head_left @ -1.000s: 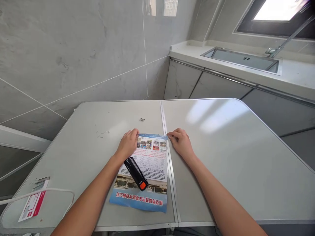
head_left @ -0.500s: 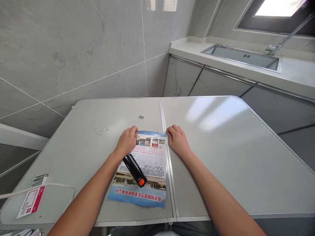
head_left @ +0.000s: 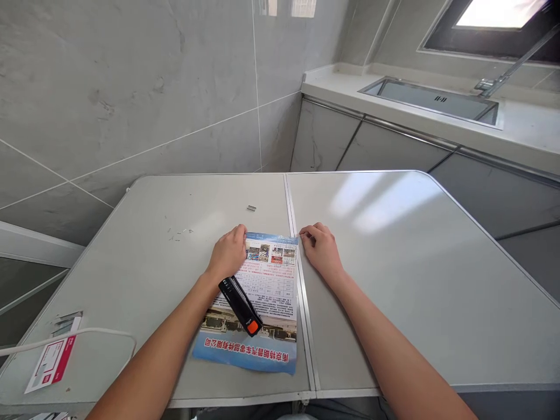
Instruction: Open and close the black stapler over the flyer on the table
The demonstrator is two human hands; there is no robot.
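Observation:
A printed leaflet with blue ends, small photos and rows of text lies on the folding table. At its far left corner is my left hand, fingers closed on the edge. My right hand is closed in a pinch at the far right corner, thumb and fingertips meeting at the paper. On top of the leaflet, slanting beside my left wrist, rests a black stapler with an orange end.
Short strips of staples lie beyond the leaflet, with loose staples farther left. A red and white card, more staple strips and a white cable are at the near left. A sink stands behind, right.
My right hand has shifted slightly to the right at the corner, with its fingers more curled. The leaflet, stapler and left hand have barely moved.

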